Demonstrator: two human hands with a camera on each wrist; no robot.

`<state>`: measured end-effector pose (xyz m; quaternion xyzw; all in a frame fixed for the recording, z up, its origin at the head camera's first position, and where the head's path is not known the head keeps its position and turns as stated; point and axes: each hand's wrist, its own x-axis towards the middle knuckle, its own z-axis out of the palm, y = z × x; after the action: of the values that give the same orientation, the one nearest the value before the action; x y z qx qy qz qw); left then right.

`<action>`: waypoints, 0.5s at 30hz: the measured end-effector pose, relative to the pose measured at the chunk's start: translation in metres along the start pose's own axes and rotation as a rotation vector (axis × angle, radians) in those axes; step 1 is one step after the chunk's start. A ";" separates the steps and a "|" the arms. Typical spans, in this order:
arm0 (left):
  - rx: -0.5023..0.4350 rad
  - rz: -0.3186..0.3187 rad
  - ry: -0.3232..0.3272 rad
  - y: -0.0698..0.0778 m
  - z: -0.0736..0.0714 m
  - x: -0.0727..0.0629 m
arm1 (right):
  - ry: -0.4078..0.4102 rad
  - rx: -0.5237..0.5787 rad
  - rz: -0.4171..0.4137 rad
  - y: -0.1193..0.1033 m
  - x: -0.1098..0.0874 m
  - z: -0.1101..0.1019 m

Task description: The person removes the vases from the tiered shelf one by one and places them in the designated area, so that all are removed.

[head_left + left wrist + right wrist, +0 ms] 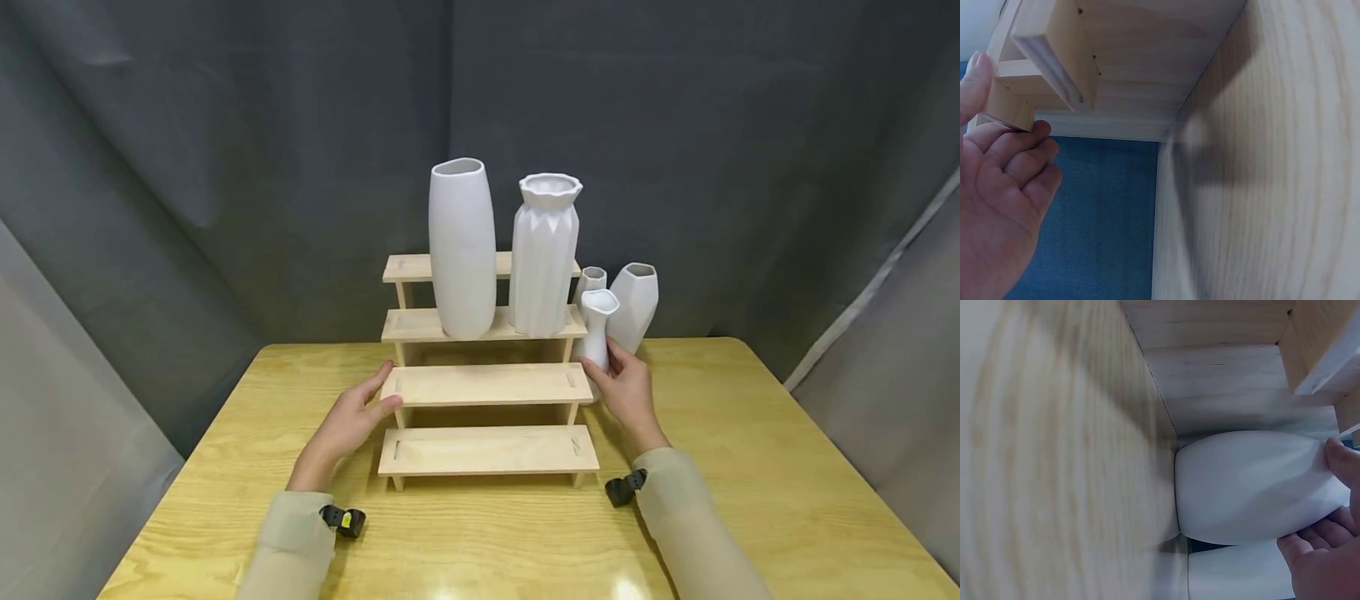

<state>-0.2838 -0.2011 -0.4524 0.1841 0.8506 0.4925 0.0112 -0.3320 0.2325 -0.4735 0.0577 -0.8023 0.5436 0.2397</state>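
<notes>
A stepped wooden display stand (487, 450) with several tiers stands on the table. My left hand (352, 421) grips the left end of its second tier from the bottom, thumb over the top; the left wrist view shows the fingers (1029, 159) bent at the board's end. On the stand's right, my right hand (628, 392) holds a small white vase (597, 329) with a flared rim, thumb on one side and fingers on the other. In the right wrist view, this vase (1247, 487) has its rounded base at the tabletop.
A tall smooth white vase (462, 250) and a pleated white vase (543, 267) stand on the stand's third tier up. Behind the right hand are a faceted white vase (636, 304) and another small vase (592, 277). A dark curtain (300, 167) hangs behind the table (480, 550).
</notes>
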 end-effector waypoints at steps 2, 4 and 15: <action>-0.002 0.001 0.006 0.001 0.000 0.001 | 0.001 0.001 0.000 0.000 0.001 0.000; -0.005 0.002 0.003 0.002 0.000 0.001 | 0.003 0.003 0.010 0.001 0.002 0.000; 0.019 -0.008 0.013 0.000 0.000 0.000 | -0.009 0.019 0.035 0.000 0.001 -0.002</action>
<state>-0.2839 -0.2007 -0.4521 0.1778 0.8558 0.4857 0.0060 -0.3321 0.2344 -0.4729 0.0483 -0.7991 0.5549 0.2261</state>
